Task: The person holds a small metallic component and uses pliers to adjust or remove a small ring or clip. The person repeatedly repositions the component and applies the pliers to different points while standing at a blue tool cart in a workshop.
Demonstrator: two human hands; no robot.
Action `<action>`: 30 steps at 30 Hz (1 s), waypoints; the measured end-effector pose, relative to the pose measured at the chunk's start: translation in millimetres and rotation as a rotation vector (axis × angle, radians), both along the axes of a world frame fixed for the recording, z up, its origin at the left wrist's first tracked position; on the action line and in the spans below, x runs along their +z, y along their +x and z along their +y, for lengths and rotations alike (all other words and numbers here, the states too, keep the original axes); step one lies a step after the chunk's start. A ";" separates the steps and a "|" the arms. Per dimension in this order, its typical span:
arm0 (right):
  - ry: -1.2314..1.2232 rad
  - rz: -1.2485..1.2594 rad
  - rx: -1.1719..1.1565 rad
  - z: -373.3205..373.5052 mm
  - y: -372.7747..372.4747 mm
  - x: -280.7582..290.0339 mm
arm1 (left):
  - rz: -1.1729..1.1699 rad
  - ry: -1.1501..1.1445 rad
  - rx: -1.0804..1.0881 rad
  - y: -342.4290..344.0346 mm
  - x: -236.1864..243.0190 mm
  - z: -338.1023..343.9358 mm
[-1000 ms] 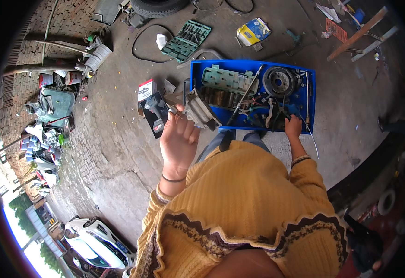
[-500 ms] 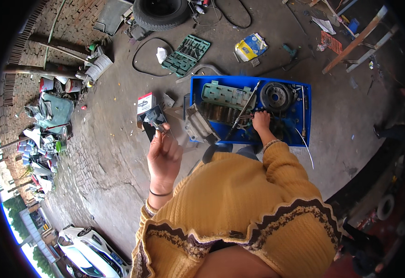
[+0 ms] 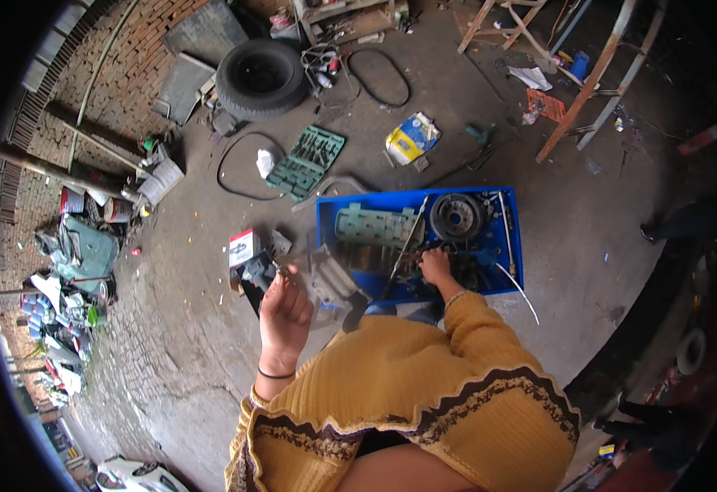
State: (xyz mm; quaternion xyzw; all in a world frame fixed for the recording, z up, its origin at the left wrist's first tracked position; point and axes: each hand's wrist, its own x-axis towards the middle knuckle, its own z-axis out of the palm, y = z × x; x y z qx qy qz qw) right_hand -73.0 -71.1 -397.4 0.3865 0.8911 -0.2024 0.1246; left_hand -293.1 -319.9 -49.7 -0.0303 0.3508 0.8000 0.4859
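My left hand (image 3: 285, 307) is raised at the left of the blue tray (image 3: 518, 250), pinching a small metal piece (image 3: 280, 270). Behind it lie a power tool (image 3: 255, 269) in a black case and a red-and-white box (image 3: 241, 244). My right hand (image 3: 435, 267) reaches into the tray among dark hand tools, fingers closed; what they hold is hidden. Near it are a round black metal pulley (image 3: 457, 215), a pale green socket case (image 3: 375, 222), a long steel bar (image 3: 408, 239) and, at the tray's left end, a grey metal housing (image 3: 334, 275).
Beyond the tray lie a green tool set (image 3: 304, 161), a yellow-blue package (image 3: 412, 138), hoses and a tyre (image 3: 260, 78). A wooden ladder (image 3: 576, 111) stands upper right. Debris lines the left wall; other people's dark-clothed limbs (image 3: 670, 221) show at the right.
My right hand has moved left within the tray, from its right end toward the middle. My left hand stays raised with the piece. The view has tilted, showing more floor beyond the tray.
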 end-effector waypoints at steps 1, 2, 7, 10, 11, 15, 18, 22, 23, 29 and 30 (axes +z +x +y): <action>0.171 0.005 0.058 -3.3 1.7 -2.0 | 0.015 0.002 -0.023 -1.1 -1.5 1.9; 0.091 0.065 -0.035 -2.7 -0.4 -3.8 | -0.023 0.045 -0.030 -2.7 -3.6 4.9; -0.059 0.483 -0.314 2.5 -19.1 6.2 | 0.071 -0.002 -0.135 -6.5 -10.8 25.6; 0.143 0.969 -0.408 2.5 -30.1 22.5 | 0.084 -0.062 -0.219 -4.1 -12.0 48.0; 0.259 1.190 -0.417 3.1 -30.8 28.8 | 0.114 -0.106 -0.234 -1.1 -11.4 55.1; -0.314 1.319 -0.717 7.4 1.0 58.7 | 0.150 -0.564 -0.187 23.7 -11.3 92.3; -0.956 1.567 -0.967 4.0 40.8 93.2 | 0.113 -0.369 -0.408 38.0 -6.9 115.7; -1.028 1.826 -0.999 -19.7 88.1 148.8 | 0.127 -0.205 -0.712 64.1 -10.2 149.8; -1.053 1.842 -1.059 -23.1 98.3 161.2 | 0.110 -0.147 -0.772 71.8 -11.2 157.2; -1.356 2.139 -0.982 -48.5 144.9 214.6 | 0.113 -0.124 -1.010 135.1 -21.5 199.4; -1.338 2.130 -1.014 -49.8 147.1 221.4 | 0.091 -0.082 -1.050 147.2 -23.0 207.4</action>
